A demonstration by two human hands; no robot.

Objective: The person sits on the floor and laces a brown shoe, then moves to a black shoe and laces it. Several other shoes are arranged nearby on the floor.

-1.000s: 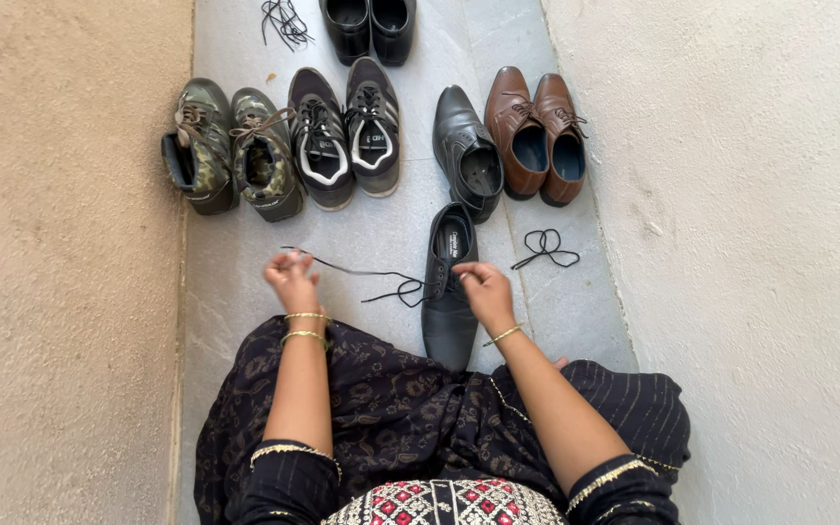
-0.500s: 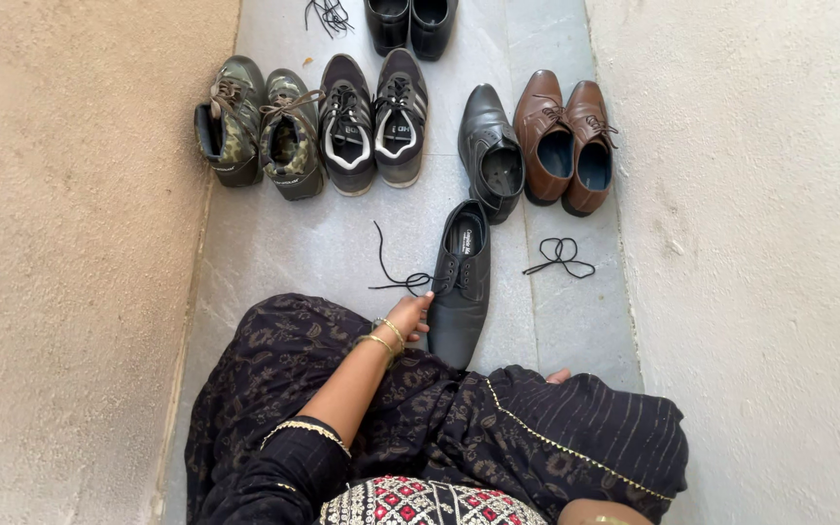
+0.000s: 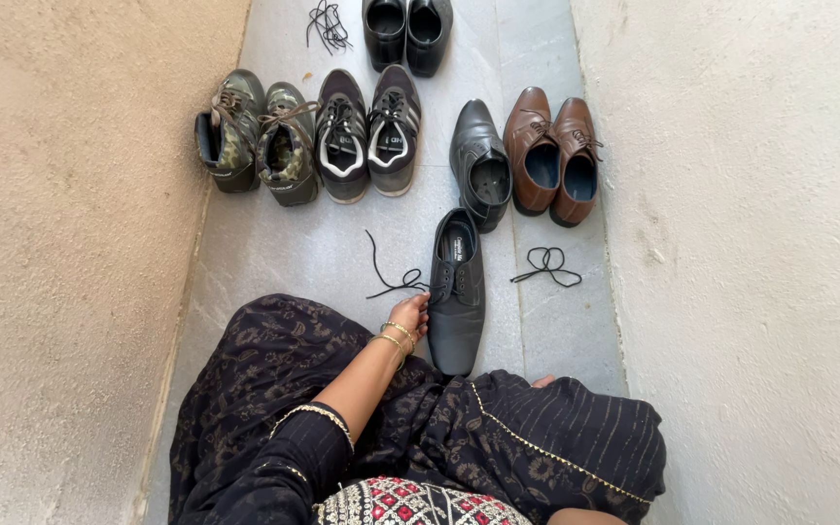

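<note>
Left hand rests fingers-curled against the left side of the black dress shoe, which lies just right of it on the floor, long axis near-to-far, toe near, loose lace trailing left; grip unclear, forearm angled up-right, right hand out of view.

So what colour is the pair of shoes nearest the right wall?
Brown, with brown laces: the pair of lace-up shoes, seen clearly in the head view.

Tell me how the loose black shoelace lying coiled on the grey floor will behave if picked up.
The loose black shoelace lies in limp loops, so it probably droops and uncoils. It looks thin, so likely very light, and unlikely to roll.
</note>
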